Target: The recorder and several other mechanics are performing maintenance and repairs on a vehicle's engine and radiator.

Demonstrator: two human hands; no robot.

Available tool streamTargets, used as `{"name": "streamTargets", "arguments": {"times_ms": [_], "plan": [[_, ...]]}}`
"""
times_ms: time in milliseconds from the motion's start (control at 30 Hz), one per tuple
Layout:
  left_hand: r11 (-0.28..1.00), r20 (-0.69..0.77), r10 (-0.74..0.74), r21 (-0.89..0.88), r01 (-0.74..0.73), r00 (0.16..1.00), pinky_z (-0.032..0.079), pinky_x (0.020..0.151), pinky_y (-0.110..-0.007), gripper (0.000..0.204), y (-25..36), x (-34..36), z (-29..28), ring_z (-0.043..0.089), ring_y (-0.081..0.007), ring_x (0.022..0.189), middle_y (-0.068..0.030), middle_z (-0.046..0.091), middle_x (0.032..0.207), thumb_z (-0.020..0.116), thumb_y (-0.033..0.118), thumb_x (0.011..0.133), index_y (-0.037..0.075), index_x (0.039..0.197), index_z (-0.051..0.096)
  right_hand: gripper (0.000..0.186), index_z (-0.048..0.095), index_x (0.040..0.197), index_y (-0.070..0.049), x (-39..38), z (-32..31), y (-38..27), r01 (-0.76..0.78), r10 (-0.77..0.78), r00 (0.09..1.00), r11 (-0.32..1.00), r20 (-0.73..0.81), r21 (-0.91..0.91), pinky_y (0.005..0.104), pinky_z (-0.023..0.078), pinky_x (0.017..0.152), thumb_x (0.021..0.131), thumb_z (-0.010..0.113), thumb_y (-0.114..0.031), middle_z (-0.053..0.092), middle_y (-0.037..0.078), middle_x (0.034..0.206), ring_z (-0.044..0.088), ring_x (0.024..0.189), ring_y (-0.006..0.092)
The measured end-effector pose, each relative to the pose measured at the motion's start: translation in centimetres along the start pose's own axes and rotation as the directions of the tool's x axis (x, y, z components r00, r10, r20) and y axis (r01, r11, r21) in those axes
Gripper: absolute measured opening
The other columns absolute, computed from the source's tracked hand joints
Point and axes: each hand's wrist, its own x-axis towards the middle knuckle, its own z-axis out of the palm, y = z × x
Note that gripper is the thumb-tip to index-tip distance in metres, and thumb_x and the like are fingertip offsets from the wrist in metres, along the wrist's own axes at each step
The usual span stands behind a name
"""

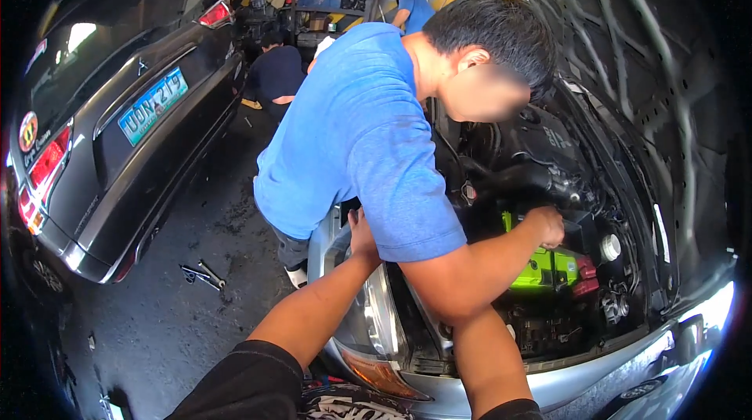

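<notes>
My left hand point(362, 235) rests by the headlight point(374, 314) at the car's front edge, fingers stretched out and seemingly empty. A co-worker's blue sleeve hides part of it. From the lower edge my right forearm point(492, 357) reaches into the engine bay. It passes under the co-worker's bare arm, which hides my right hand entirely. The co-worker point(360, 138) leans across from the left, with a closed hand point(546, 226) over a bright green car battery point(540, 269). A red terminal cover point(585, 276) sits at the battery's right end.
The raised hood point(666, 106) stands along the right. A white-capped reservoir point(610, 248) is beside the battery. On the left is a dark parked car point(149, 138). Several metal tools point(205, 275) lie on the stained floor. Farther back, another person point(274, 71) crouches before loaded shelves point(321, 9).
</notes>
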Motion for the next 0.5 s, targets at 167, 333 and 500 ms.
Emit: {"name": "streamTargets", "arguments": {"times_ms": [167, 333, 500], "plan": [[0.717, 0.256, 0.143, 0.639, -0.278, 0.956, 0.017, 0.119, -0.066, 0.075, 4.1, 0.2, 3.0, 0.03, -0.0407, 0.148, -0.0193, 0.038, 0.158, 0.061, 0.049, 0.088, 0.013, 0.152, 0.044, 0.048, 0.058, 0.14, -0.012, -1.6, 0.2, 4.6, -0.068, 0.066, 0.996, 0.998, -0.056, -0.017, 0.0424, 0.037, 0.115, 0.096, 0.06, -0.03, 0.053, 0.018, 0.148, 0.047, 0.139, 0.0331], [0.509, 0.269, 0.093, 0.815, -0.278, 0.959, 0.016, 0.119, -0.067, 0.069, 2.7, 0.6, 1.9, 0.031, -0.0427, 0.147, -0.0211, 0.038, 0.157, 0.06, 0.045, 0.09, 0.017, 0.152, 0.045, 0.048, 0.058, 0.141, -0.013, -0.5, 1.8, 2.5, -0.023, 0.024, 0.998, 1.0, -0.065, 0.018, 0.0422, 0.037, 0.115, 0.096, 0.061, -0.031, 0.053, 0.018, 0.148, 0.046, 0.139, 0.0331], [0.436, 0.147, 0.093, 0.883, -0.173, 0.985, 0.025, 0.115, -0.068, 0.061, 6.3, 0.1, 3.5, 0.04, -0.0447, 0.14, -0.0245, 0.048, 0.147, 0.056, 0.043, 0.095, 0.007, 0.143, 0.05, 0.049, 0.058, 0.141, -0.014, 0.6, 3.0, 0.6, 0.021, -0.02, 0.998, 1.0, -0.056, 0.021, 0.0421, 0.037, 0.115, 0.095, 0.061, -0.031, 0.053, 0.018, 0.148, 0.046, 0.139, 0.033]]}}
